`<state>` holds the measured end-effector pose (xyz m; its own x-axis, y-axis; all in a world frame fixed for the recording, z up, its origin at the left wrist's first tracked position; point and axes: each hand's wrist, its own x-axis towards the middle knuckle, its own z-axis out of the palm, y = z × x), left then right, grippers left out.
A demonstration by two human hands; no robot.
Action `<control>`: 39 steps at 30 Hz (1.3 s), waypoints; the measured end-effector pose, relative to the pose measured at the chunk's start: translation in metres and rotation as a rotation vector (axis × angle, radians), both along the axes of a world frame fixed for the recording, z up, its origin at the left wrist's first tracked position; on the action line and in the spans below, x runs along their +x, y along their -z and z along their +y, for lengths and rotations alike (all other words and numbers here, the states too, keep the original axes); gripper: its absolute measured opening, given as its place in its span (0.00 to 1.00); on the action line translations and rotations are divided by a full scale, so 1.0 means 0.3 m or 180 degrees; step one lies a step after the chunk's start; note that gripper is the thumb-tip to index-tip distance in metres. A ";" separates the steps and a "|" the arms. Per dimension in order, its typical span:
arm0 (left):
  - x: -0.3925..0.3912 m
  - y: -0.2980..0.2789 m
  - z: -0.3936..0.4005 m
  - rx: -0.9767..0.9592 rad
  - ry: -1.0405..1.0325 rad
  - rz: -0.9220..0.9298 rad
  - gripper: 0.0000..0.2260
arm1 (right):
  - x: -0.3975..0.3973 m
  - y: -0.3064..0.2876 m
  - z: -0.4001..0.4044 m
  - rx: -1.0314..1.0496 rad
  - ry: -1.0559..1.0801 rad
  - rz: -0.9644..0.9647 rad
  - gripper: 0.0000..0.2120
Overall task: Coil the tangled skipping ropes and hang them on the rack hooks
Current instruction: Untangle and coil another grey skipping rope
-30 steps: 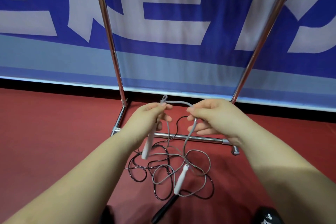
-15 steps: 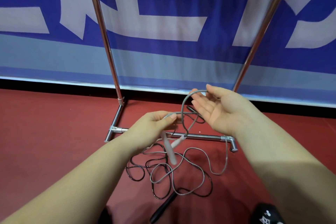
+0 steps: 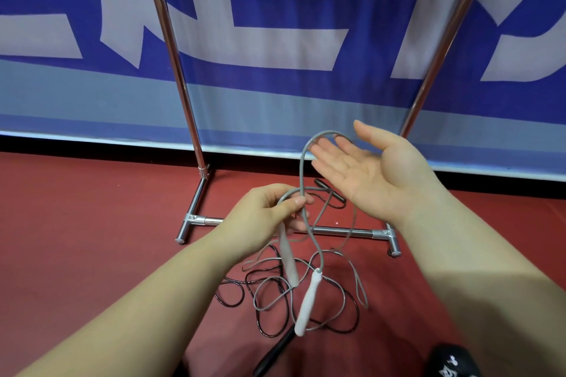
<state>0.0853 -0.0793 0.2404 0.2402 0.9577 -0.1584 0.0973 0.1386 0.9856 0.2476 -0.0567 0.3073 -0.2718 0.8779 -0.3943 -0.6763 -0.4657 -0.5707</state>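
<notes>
The grey rope (image 3: 303, 174) is pinched by the left hand (image 3: 266, 211); a loop is draped, seemingly, over the flat, spread right hand (image 3: 373, 174).

Both bare forearms reach forward from the lower corners, converging toward the middle. The left hand (image 3: 269, 211) sits lower, knuckles up, fingers curled and thumb pressed to forefinger — pinching a grey rope (image 3: 301, 174). The right hand (image 3: 373, 174) is raised higher, palm turned up and toward the left, fingers straight and spread — a loop of the rope draped over its fingertips (image 3: 318, 150)
</notes>
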 end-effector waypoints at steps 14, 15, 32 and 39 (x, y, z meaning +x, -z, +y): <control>-0.048 -0.041 0.031 -0.0331 -0.0894 -0.0834 0.08 | -0.041 0.092 -0.066 0.2156 -0.2063 -0.4629 0.02; -0.050 -0.038 0.034 -0.0320 -0.0900 -0.0793 0.08 | -0.041 0.094 -0.063 0.2160 -0.2004 -0.4589 0.03; -0.029 -0.038 -0.003 -0.0283 0.0222 -0.0076 0.13 | -0.054 0.093 -0.024 0.1184 -0.0610 -0.3356 0.07; -0.031 -0.066 -0.012 -0.0664 0.0340 -0.0656 0.10 | -0.019 0.081 -0.017 0.1857 -0.0654 -0.4591 0.10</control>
<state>0.0759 -0.0829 0.2602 0.3853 0.8772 -0.2864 -0.0768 0.3398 0.9374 0.2417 -0.0619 0.2830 -0.1091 0.9928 -0.0495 0.6224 0.0294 -0.7822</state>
